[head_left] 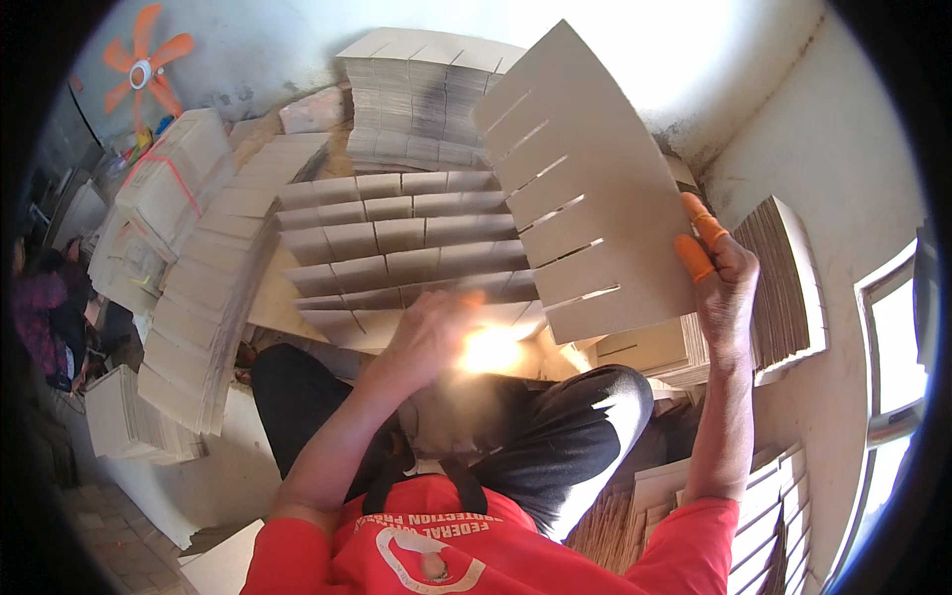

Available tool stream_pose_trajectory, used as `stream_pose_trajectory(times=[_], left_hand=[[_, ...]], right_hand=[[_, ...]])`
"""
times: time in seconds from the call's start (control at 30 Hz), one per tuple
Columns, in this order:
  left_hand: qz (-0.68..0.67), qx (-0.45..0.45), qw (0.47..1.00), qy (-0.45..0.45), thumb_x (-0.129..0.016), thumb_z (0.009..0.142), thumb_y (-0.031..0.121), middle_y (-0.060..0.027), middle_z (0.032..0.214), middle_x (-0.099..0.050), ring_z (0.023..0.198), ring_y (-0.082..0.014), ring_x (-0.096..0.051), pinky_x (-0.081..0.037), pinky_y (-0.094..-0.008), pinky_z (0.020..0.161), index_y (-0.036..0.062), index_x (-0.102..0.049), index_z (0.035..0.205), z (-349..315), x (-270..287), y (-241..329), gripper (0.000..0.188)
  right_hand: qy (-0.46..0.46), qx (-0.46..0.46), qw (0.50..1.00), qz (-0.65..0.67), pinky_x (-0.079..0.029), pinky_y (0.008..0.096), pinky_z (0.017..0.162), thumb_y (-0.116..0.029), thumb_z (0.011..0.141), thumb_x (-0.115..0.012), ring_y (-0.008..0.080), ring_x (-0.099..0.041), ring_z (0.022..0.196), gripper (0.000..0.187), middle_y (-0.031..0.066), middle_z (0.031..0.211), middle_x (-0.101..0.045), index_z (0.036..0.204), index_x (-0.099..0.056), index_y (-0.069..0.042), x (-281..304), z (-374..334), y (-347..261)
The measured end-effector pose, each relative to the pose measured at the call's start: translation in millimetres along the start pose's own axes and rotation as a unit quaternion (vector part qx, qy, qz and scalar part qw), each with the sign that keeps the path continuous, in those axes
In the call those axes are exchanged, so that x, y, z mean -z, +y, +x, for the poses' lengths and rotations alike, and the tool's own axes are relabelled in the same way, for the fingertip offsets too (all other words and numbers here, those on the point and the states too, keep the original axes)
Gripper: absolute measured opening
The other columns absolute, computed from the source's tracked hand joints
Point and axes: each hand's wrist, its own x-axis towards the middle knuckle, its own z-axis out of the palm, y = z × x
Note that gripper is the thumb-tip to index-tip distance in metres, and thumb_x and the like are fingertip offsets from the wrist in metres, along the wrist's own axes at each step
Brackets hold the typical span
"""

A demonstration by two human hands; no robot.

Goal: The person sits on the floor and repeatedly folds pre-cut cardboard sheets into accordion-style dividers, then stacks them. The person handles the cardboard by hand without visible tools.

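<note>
1. Right hand [729, 273] grips a slotted cardboard sheet [585, 213], raised beside upright cardboard strips [401, 236] on a pale surface [275, 299].
2. Left hand [424, 337] blurs near the strips, its grip impossible to tell.
3. Cardboard stack [407, 114] and orange fan [141, 73] sit before a white wall [268, 45].

- The slotted cardboard sheet [595, 218], gripped by the right hand [724, 268], slants over the right end of the rows, screening what lies behind.
- Between its lower edge and the left hand [426, 332] there is a gap, partly lost in glare.
- Upright cardboard strips [397, 236] fill the middle; fingers could enter the narrow gaps between rows from above.
- The tall stack [416, 109] closes the far side.
- Leftward, a narrow wedge separates the strips from the line of overlapping sheets [203, 297].
- The cardboard pile [788, 283] crowds the right hand's outer side, the wall [843, 169] beyond.
- Bent knees [307, 397] bound the near side.
</note>
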Motion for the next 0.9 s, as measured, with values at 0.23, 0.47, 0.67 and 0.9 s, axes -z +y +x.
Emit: stream_pose_trajectory(times=[0.23,0.47,0.67,0.9], left_hand=[[-0.026,0.008,1.000,-0.002,-0.070,0.081,0.008,-0.0126,0.077,-0.067,0.073,-0.0283,-0.063,-0.051,-0.0399,0.067,0.0000,-0.066,0.099,2.4,-23.3,-3.9,0.020],[-0.018,0.023,1.000,-0.006,-0.064,0.078,0.002,-0.0136,0.072,-0.066,0.068,-0.0279,-0.064,-0.051,-0.0393,0.060,0.0029,-0.068,0.094,4.6,-18.7,0.9,0.017],[-0.022,0.047,0.999,-0.013,-0.062,0.078,0.001,-0.0144,0.074,-0.067,0.070,-0.0294,-0.065,-0.051,-0.0409,0.061,0.0023,-0.069,0.093,6.4,-25.7,-0.6,0.016],[-0.029,0.062,0.997,-0.030,-0.062,0.079,0.003,-0.0142,0.074,-0.067,0.072,-0.0302,-0.066,-0.052,-0.0421,0.062,0.0036,-0.068,0.092,5.1,-26.7,-5.0,0.015]], right_hand=[[-0.054,0.015,0.998,-0.019,-0.049,0.0206,0.073,0.001,0.090,-0.064,0.0030,-0.057,0.086,0.042,0.0021,0.106,-0.071,0.132,-0.058,0.001,-25.9,8.7,-1.1],[-0.046,0.015,0.999,-0.017,-0.049,0.0215,0.072,-0.001,0.091,-0.064,0.0032,-0.057,0.081,0.041,0.0019,0.091,-0.071,0.132,-0.059,0.000,-25.4,15.8,3.0],[-0.072,0.027,0.995,-0.064,-0.052,0.0244,0.074,0.000,0.091,-0.063,0.0056,-0.062,0.084,0.042,0.0114,0.096,-0.074,0.133,-0.058,0.000,-48.0,7.6,4.7],[-0.074,0.028,0.996,-0.039,-0.052,0.0250,0.080,-0.003,0.092,-0.062,0.0100,-0.066,0.091,0.041,0.0157,0.107,-0.073,0.132,-0.056,0.003,-47.2,11.3,-0.6]])
